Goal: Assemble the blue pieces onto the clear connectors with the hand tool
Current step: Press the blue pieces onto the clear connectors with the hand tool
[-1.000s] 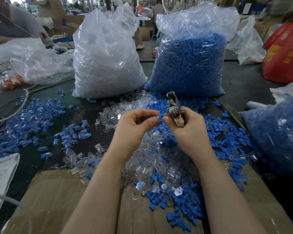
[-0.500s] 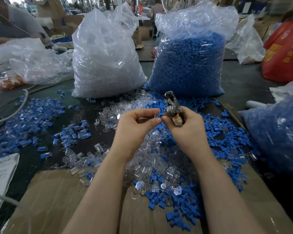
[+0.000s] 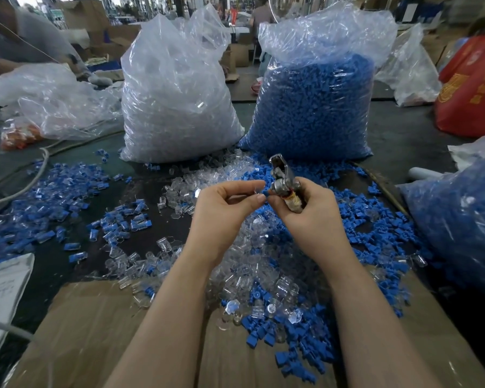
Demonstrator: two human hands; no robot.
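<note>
Here the left hand [image 3: 224, 204] pinches a blue piece [image 3: 264, 191] beside the right hand [image 3: 310, 211] gripping the hand tool [image 3: 284, 182].

1. My right hand [image 3: 305, 211] covers the hand tool [image 3: 284, 183] handle; only its metal head shows at 12 o'clock.
2. The piece my left hand [image 3: 224, 208] pinches is too small, perhaps a clear connector.
3. The blue bag [image 3: 459, 214] at 3 o'clock is cut off.

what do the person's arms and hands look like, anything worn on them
Both forearms are bare up to the bottom edge of the picture: no sleeves show. The left hand and right hand wear no gloves, and no rings, watch or bands are visible. The fingernails look short and plain.
</note>
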